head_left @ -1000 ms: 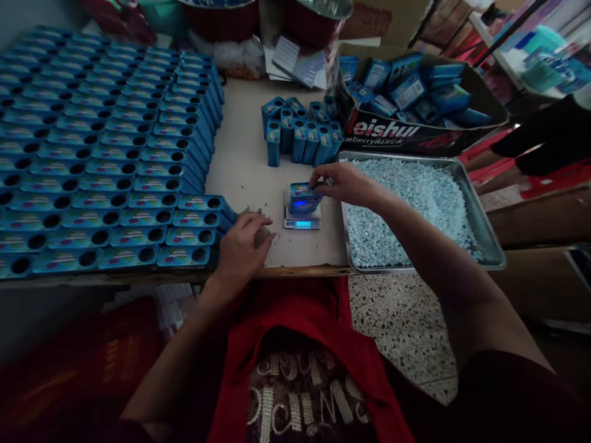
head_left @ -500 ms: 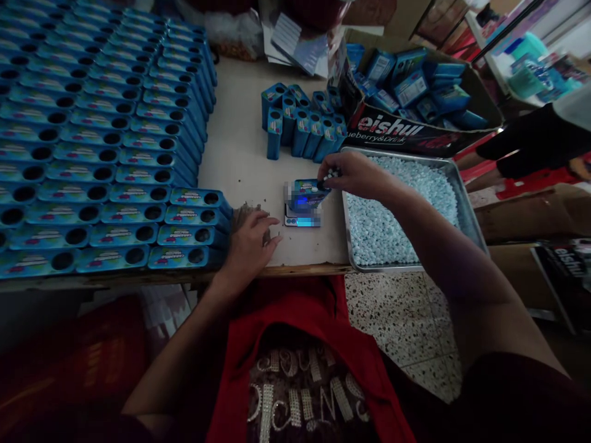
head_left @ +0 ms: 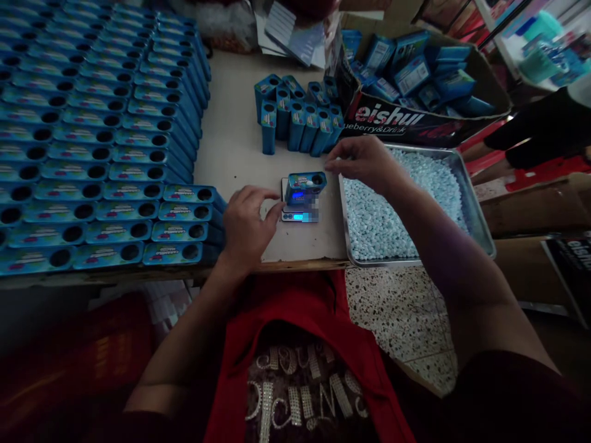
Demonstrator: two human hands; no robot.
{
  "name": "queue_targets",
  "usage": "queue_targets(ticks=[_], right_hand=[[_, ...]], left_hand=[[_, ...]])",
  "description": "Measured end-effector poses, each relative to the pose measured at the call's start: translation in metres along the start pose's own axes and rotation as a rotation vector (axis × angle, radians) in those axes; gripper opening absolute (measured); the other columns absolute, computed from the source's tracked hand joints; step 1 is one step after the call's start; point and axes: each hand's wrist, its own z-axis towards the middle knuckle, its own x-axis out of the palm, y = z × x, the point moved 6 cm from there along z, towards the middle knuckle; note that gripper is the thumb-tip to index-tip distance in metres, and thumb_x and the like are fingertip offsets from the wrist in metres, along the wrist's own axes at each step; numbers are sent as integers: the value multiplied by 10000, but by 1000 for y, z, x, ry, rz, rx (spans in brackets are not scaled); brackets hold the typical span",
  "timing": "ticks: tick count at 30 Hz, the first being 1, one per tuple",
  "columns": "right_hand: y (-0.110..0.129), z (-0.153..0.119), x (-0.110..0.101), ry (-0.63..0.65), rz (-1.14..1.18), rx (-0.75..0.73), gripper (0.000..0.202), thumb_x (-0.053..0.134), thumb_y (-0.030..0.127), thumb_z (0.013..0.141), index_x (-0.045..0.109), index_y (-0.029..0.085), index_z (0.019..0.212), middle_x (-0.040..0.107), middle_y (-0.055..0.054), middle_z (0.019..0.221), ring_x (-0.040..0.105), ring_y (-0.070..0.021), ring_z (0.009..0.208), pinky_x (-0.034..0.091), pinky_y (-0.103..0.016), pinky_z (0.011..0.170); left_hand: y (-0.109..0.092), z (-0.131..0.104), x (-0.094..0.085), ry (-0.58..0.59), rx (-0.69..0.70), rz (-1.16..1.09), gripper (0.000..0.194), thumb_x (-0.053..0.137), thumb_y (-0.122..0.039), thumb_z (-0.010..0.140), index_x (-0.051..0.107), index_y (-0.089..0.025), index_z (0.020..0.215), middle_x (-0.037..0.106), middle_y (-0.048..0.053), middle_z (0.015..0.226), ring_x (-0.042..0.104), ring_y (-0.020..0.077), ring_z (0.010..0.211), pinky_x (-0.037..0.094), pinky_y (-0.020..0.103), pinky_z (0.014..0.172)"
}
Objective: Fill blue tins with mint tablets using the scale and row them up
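Observation:
A blue tin (head_left: 306,182) with a round hole in its top stands on a small digital scale (head_left: 289,216) with a lit display. My left hand (head_left: 249,224) is at the scale's left, thumb and fingers apart in a loose curve, holding nothing. My right hand (head_left: 362,161) hovers just right of the tin, its fingertips drawn together; what they hold, if anything, is hidden. Below the right forearm lies a metal tray (head_left: 347,237) of pale blue candy pellets (head_left: 381,221).
Many blue tins (head_left: 101,184) fill the table's left side in tight rows. A smaller group of tins (head_left: 298,120) stands behind the scale. At the back right, a cardboard box (head_left: 392,126) holds jumbled tins. Papers (head_left: 295,37) lie at the back; a person's arms (head_left: 521,132) show far right.
My right hand has moved up and right, off the tin's opening; the pellets seen in its fingers no longer show. My left hand has risen closer to the scale.

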Motion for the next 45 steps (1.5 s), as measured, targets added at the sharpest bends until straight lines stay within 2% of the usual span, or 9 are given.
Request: queue_targets(ticks=[4, 9, 15, 18, 21, 25, 28, 35, 45], right_hand=[[-33, -12, -25, -152, 414, 170, 352, 1006, 220, 913, 657, 241, 868, 574, 42, 685, 450, -80, 561, 340, -215, 486], [-82, -50, -47, -214, 524, 329, 307, 1024, 130, 817, 731, 194, 882, 638, 22, 692, 500, -57, 558, 375, -143, 462], [-68, -63, -42, -84, 453, 249, 188, 981, 198, 871, 826, 170, 974, 702, -19, 748, 558, -78, 603, 439, -177, 504], [-47, -51, -28, 30, 369, 199, 203, 981, 299, 939, 807, 211, 993, 721, -24, 767, 547, -101, 608, 432, -218, 504], [-33, -36, -15, 96, 309, 179, 217, 987, 298, 945, 793, 219, 1000, 731, -27, 772, 531, -109, 604, 403, -242, 498], [-20, -19, -4, 138, 243, 147, 218, 984, 228, 939, 769, 210, 969, 681, -1, 727, 511, -98, 590, 368, -245, 501], [-6, -10, 0, 202, 155, 64, 242, 1001, 201, 912, 768, 210, 979, 626, 30, 687, 507, -100, 594, 363, -247, 505], [12, -4, 1, 278, -62, -32, 197, 974, 292, 951, 812, 200, 1014, 676, -3, 722, 543, -135, 644, 380, -279, 546], [16, 0, 15, 294, -421, -166, 169, 918, 291, 934, 883, 200, 1072, 621, 30, 732, 547, -150, 725, 387, -332, 694]], left_hand=[[-16, 45, 15, 32, 30, 28, 64, 855, -289, 1031, 846, -236, 1066, 786, 74, 1172, 710, 320, 1200, 567, 490, 1148], [-18, 82, 43, 108, -8, 11, 145, 982, -297, 909, 864, -224, 952, 742, 89, 1112, 667, 335, 1160, 585, 525, 1090], [-29, 104, 48, 128, 24, 55, 200, 909, -386, 991, 816, -211, 970, 755, 62, 1118, 691, 269, 1114, 589, 505, 1066], [-27, 92, 22, -21, 62, 67, 210, 767, -433, 1089, 773, -230, 1037, 754, 34, 1112, 705, 231, 1110, 602, 483, 1078], [-14, 54, -2, -119, 31, 95, 170, 731, -423, 1120, 771, -259, 1112, 769, 34, 1155, 720, 249, 1159, 617, 499, 1100], [9, -3, -4, -88, -9, -4, 147, 776, -363, 1072, 793, -247, 1159, 789, 69, 1118, 762, 292, 1117, 642, 502, 1055], [25, -25, 2, -99, -66, -96, 181, 794, -341, 1033, 803, -232, 1178, 799, 72, 1086, 787, 276, 1037, 663, 452, 982], [29, -22, -7, -201, 11, -205, 265, 884, -287, 988, 825, -201, 1231, 818, 79, 1134, 801, 247, 1025, 677, 409, 950], [35, -22, 15, -71, -60, -252, 319, 840, -243, 974, 790, -221, 1288, 814, 66, 1211, 805, 253, 1112, 681, 434, 1038]])
